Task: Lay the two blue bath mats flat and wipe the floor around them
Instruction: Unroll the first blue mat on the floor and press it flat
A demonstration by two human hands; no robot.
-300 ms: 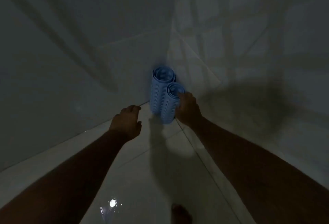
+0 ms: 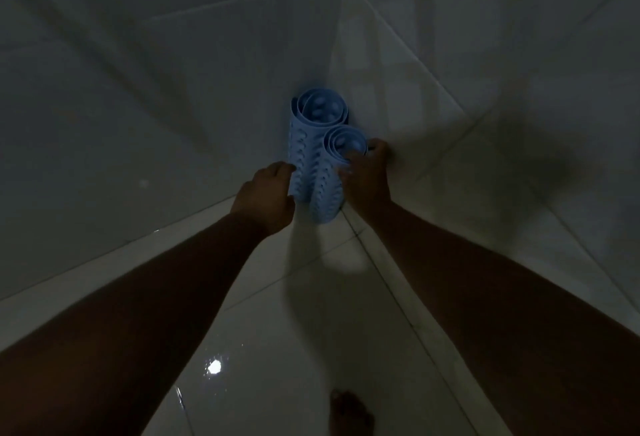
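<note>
Two blue bath mats stand rolled up on end in the corner where two tiled walls meet. The taller rear roll (image 2: pixel 306 139) leans against the corner; the shorter front roll (image 2: pixel 327 189) stands just before it. My right hand (image 2: pixel 365 177) grips the front roll near its top, fingers curled over the rim. My left hand (image 2: pixel 268 196) touches the left side of the rear roll, its fingers curling round it.
The room is dim. Glossy white floor tiles (image 2: pixel 263 349) look wet, with a light glare (image 2: pixel 214 366). A bare foot (image 2: pixel 349 413) stands at the bottom edge. Tiled walls (image 2: pixel 104 106) close in left and right of the corner.
My left hand has moved forward and right from open air to the side of the rolls. My right hand keeps its hold on the front roll.
</note>
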